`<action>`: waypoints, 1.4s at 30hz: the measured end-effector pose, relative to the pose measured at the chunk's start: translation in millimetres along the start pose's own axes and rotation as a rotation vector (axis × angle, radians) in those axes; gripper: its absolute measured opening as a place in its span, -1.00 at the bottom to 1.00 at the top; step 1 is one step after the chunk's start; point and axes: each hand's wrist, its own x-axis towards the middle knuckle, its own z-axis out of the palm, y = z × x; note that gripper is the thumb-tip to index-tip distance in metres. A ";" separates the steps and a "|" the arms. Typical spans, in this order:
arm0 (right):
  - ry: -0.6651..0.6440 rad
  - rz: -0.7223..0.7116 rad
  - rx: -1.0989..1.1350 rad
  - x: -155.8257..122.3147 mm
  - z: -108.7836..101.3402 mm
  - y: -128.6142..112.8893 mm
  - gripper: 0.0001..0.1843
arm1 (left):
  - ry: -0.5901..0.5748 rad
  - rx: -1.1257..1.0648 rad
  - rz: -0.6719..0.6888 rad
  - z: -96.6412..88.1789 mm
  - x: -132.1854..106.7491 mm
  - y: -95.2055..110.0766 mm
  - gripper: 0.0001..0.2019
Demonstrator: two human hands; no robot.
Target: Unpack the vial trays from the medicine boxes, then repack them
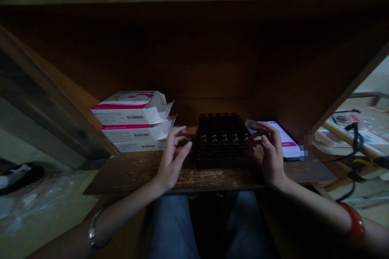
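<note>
The left hand [173, 160] hung open, gripping nothing, just left of a dark tray of small vials [223, 139], all in their rows; the right hand [271, 154] curled beside it, fingertips seemingly on a pale scrap of wrapping [251, 125]; flap-open pink-and-white cartons [130, 109] stood beyond the left fingers

Wooden shelf [136, 178], contents from left to right:

- Stack of three rectangular cardboard cartons [130, 115], against the left side.
- Left hand [173, 158], just beside the stack, its fingers near the tray.
- Rectangular tray of small glass vials [223, 139], mid-shelf.
- Crumpled clear plastic wrapper [251, 125], at the right hand's fingertips, beside the tray.
- Right hand [272, 153], between the tray and the phone.
- Flat rectangular smartphone [281, 139], lying just beyond the right hand.

Below the shelf's front edge: denim-covered legs [173, 226].
</note>
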 end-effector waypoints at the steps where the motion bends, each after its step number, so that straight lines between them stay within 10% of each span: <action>1: -0.018 -0.075 -0.007 -1.9 -0.6 -0.2 -0.54 | -0.012 0.021 0.122 -1.3 0.4 -1.2 -0.47; 6: -0.284 -0.233 -0.030 -6.1 -2.9 -10.1 -0.41 | -0.187 0.095 0.447 -1.0 13.2 -3.7 -0.25; 31: -0.416 -0.203 -0.093 -2.9 -4.0 -16.6 -0.23 | -0.275 -0.004 0.258 13.9 13.9 2.9 -0.11; 42: -0.219 -0.144 -0.047 -5.3 2.8 -12.6 -0.19 | -0.270 0.026 0.254 11.1 17.9 1.8 -0.16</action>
